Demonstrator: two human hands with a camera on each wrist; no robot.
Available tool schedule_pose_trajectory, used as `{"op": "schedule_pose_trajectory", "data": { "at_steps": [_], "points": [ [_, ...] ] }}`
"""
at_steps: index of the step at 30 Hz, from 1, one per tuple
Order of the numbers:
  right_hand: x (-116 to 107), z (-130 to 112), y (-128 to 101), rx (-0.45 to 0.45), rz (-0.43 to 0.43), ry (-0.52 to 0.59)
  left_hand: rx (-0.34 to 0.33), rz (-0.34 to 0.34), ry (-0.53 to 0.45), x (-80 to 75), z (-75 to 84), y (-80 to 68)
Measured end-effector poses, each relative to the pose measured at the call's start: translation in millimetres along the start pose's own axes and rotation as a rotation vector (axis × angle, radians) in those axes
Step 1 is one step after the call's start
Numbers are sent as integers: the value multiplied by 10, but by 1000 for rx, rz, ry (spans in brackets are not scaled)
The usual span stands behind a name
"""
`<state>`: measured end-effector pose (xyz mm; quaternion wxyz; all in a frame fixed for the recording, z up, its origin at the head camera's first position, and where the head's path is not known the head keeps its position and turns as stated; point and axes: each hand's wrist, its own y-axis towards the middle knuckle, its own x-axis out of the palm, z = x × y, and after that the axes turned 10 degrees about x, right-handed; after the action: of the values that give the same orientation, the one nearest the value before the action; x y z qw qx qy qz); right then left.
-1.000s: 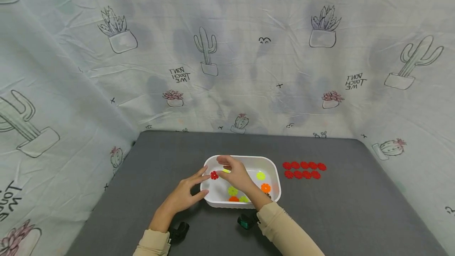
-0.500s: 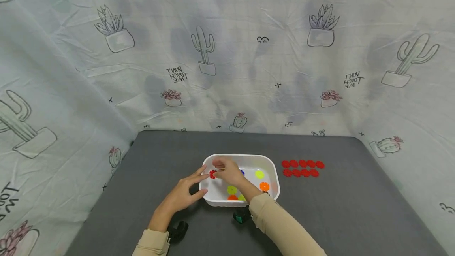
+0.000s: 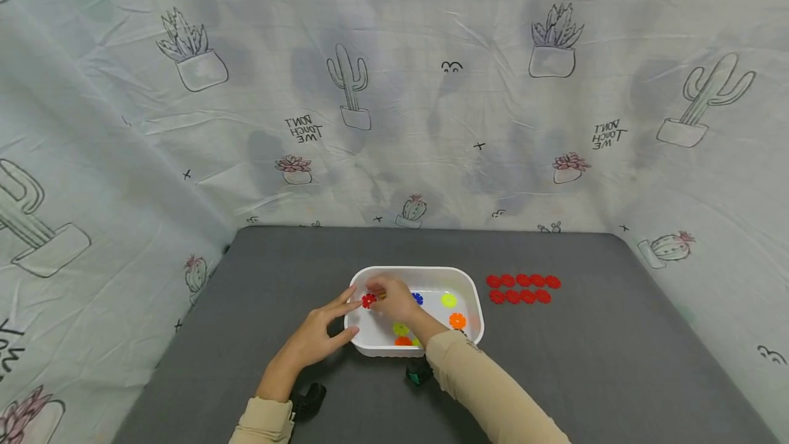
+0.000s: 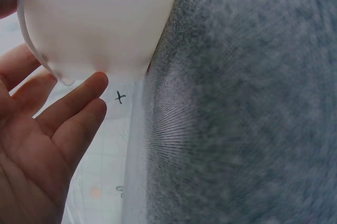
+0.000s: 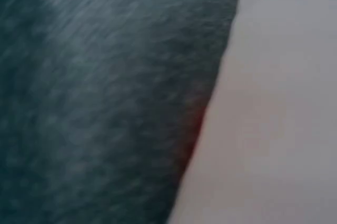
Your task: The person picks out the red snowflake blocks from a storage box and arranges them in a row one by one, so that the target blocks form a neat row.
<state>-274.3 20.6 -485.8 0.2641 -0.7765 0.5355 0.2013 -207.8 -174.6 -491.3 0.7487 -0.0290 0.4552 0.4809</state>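
Head view: the white tray (image 3: 474, 293) sat at lower centre of the frame on the grey table (image 3: 585, 362). My right hand (image 3: 394, 299) was at the tray's left end, fingers curled and pinching a red flower disc (image 3: 368, 301) just above the rim there. A second ago that hand was higher and further into the tray, with the disc only beside its fingertips; now the fingers had closed on it, so I judged the pick made and the disc ready to lift out. My left hand (image 3: 317, 334) lay against the tray's left wall, fingers straight and relaxed, holding nothing, unchanged over the last second. Loose in the tray: a blue disc (image 3: 417, 299), a yellow-green disc (image 3: 448, 300), an orange disc (image 3: 457, 321) and more near the front wall. Two rows of red discs (image 3: 520, 289) lay on the table right of the tray, well apart from it. The camera had tilted slightly.

Left wrist view: left hand (image 4: 39, 145) at lower left, fingertips (image 4: 95, 83) touching the tray wall (image 4: 105, 19) at upper left; grey table filled the right.

Right wrist view: blurred; grey table left, pale surface right, a thin red edge (image 5: 199, 121) between them. Finger state couldn't be told here.
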Motion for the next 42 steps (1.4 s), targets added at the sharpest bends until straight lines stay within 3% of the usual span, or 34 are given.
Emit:
{"op": "schedule_pose_trajectory", "data": {
  "at_steps": [12,25,35,42],
  "points": [
    [120,71,54,-115,75,-234,-1,3,-3,7,5,-1],
    [123,64,36,-180,96,-373,7,8,13,16,14,3],
    [105,11,-48,-152,62,-407,-6,8,-2,28,0,-12],
    [73,16,-35,-141,72,-356,2,11,-2,36,-21,-15]
  ]
}}
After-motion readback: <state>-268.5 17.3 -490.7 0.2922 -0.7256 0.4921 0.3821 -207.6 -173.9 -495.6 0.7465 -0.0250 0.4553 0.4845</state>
